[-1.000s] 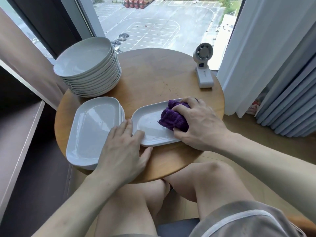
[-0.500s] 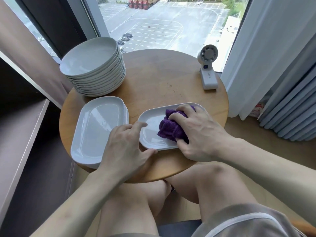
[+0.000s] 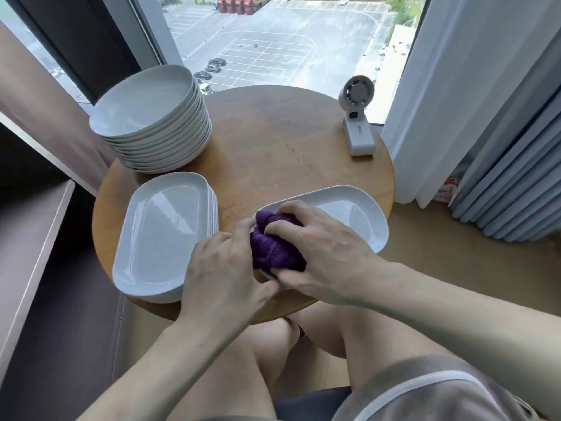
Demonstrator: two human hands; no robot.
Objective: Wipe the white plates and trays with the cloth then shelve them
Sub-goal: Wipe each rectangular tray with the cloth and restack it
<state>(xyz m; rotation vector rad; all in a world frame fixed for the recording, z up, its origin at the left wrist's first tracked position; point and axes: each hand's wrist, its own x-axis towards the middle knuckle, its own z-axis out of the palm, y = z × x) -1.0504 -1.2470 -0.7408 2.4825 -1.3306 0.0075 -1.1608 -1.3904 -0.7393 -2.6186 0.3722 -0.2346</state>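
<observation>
A round table holds a plate stack far left and a tray stack near left, seemingly unwiped. Near right, our left hand grips one tray by its rim; our right hand clutches the purple cloth on it.

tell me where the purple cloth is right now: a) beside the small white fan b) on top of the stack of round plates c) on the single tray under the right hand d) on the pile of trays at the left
C: the right hand grips the purple cloth against the near end of the single tray, while the left hand holds that tray's near rim.
</observation>
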